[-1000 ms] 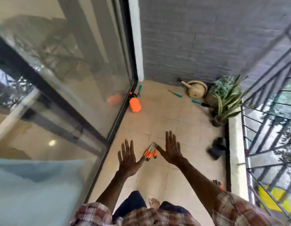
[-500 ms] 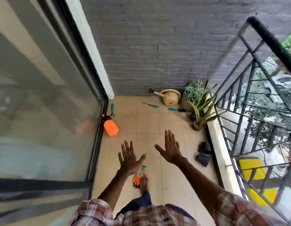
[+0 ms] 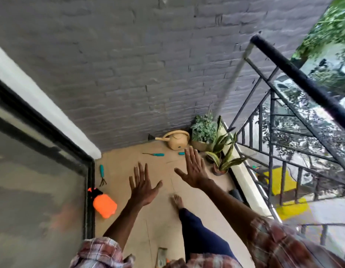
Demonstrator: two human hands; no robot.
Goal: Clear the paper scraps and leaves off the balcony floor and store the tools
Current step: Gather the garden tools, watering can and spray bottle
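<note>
Both my hands are stretched out over the beige tiled balcony floor (image 3: 160, 225), fingers spread, holding nothing. My left hand (image 3: 143, 187) hovers near the middle. My right hand (image 3: 193, 169) is further forward and partly covers a teal-handled tool (image 3: 181, 153). A second teal-handled tool (image 3: 155, 154) lies by the far wall. A small teal hand rake (image 3: 102, 174) lies along the sliding door track. An orange spray bottle (image 3: 104, 205) lies on its side by the door. A glove with orange tips (image 3: 162, 259) shows at the bottom edge.
A tan watering can (image 3: 176, 140) sits in the far corner beside a leafy potted plant (image 3: 203, 132) and two snake plants (image 3: 223, 159). A black metal railing (image 3: 283, 132) bounds the right side. A glass sliding door (image 3: 38, 190) bounds the left. My bare foot (image 3: 177, 201) stands on the tiles.
The view has advanced toward the far wall and tilted up. The glove now lies behind, at the frame's bottom. Both hands stay spread and hold nothing.
</note>
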